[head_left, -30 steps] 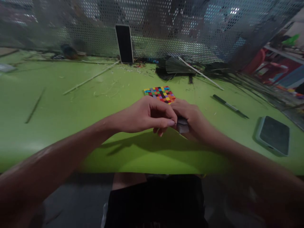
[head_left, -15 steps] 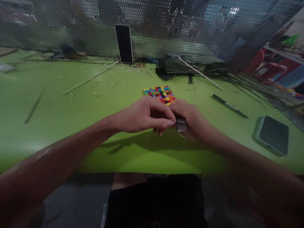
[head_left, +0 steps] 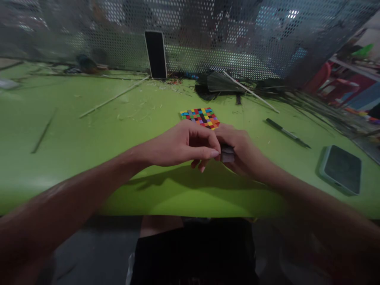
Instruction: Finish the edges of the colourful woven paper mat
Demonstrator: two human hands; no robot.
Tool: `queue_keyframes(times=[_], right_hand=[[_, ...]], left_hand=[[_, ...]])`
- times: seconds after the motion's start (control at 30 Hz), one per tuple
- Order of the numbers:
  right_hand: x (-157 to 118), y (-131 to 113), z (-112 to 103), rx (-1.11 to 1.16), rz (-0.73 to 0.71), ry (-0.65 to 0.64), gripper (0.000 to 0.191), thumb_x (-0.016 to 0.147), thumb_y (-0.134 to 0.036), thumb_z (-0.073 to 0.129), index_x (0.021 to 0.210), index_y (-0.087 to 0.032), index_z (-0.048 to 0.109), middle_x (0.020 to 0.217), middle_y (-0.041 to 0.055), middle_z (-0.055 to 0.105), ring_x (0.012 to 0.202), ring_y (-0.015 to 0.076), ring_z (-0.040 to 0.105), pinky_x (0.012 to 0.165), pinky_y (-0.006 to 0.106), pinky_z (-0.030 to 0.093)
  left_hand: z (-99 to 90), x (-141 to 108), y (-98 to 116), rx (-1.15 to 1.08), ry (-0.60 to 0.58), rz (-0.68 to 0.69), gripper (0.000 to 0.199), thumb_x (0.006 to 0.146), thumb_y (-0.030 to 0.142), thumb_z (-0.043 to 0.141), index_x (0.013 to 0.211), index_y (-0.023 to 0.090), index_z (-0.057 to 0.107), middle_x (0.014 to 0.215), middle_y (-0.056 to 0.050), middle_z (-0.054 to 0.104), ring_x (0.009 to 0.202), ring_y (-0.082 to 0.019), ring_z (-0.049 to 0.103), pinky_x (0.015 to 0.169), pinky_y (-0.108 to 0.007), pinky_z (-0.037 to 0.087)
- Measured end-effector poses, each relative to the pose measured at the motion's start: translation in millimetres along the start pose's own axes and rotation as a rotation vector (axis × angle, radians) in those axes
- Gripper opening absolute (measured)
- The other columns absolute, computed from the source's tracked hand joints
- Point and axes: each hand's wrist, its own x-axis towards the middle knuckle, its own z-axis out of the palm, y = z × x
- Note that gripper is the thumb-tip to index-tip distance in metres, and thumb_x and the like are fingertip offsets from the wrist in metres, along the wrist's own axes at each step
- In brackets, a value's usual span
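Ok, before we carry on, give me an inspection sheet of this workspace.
Surface: green table, with pale shavings scattered towards the back.
Job's things: grey piece, partly hidden by the right hand; multicoloured woven piece flat just beyond the hands.
Clutter: pen-like tool and phone-like device at right; upright phone, pale stick and dark fanned bundle behind.
Hands: right curled around the grey piece; left hand has thumb and index finger together beside it, grip unclear.
Cables: nothing seen.
Surroundings: perforated panel behind the table.
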Motion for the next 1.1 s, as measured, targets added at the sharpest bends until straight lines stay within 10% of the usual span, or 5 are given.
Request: queue_keyframes(times=[0.5, 0.73, 0.93, 1.1], right_hand=[[1.3, 4.6, -12.8, -0.124, 0.057, 0.015, 0.026, 0.09, -0.027, 0.053, 0.066, -0.021, 0.043, 0.064, -0.0014, 0.049, 0.059, 0.0121, 0.041, 0.058, 0.027, 0.034], [9.9, 7.0, -39.4, -0.1, 0.122, -0.112, 0.02, 0.098, -0.038, 0.05, 0.102, -0.019, 0.056, 0.08, 0.0021, 0.058, 0.065, 0.0142, 0.051, 0.058, 0.029, 0.039], [9.7, 17.6, -49.3, -0.175, -0.047, -0.235, 0.023, 0.099, -0.031, 0.047, 0.084, -0.023, 0.063, 0.083, 0.0033, 0.066, 0.076, 0.0152, 0.06, 0.072, 0.032, 0.044], [2.0, 26.6, -48.8, -0.198, 0.051, -0.266, 0.027, 0.096, -0.036, 0.053, 0.116, -0.029, 0.069, 0.092, 0.0022, 0.073, 0.076, 0.0183, 0.066, 0.069, 0.032, 0.048]], left_hand=[[-13.0, 1.1, -2.2, 0.181, -0.12, -0.011, 0.011, 0.083, 0.023, 0.066, 0.083, 0.013, 0.07, 0.066, -0.002, 0.069, 0.06, -0.01, 0.064, 0.058, -0.018, 0.049], [-23.7, 5.1, -30.8, 0.422, -0.185, -0.132, 0.009, 0.073, 0.014, 0.066, 0.078, 0.014, 0.074, 0.074, -0.002, 0.07, 0.066, -0.011, 0.062, 0.061, -0.019, 0.046], [-29.1, -14.1, -27.8, 0.657, -0.161, 0.025, 0.031, 0.084, 0.017, 0.058, 0.111, 0.02, 0.073, 0.092, -0.004, 0.068, 0.078, -0.013, 0.062, 0.071, -0.021, 0.046], [-28.2, -33.8, -30.8, 0.95, -0.128, 0.09, 0.031, 0.094, 0.018, 0.047, 0.111, 0.023, 0.072, 0.101, -0.007, 0.067, 0.084, -0.016, 0.061, 0.072, -0.024, 0.044]])
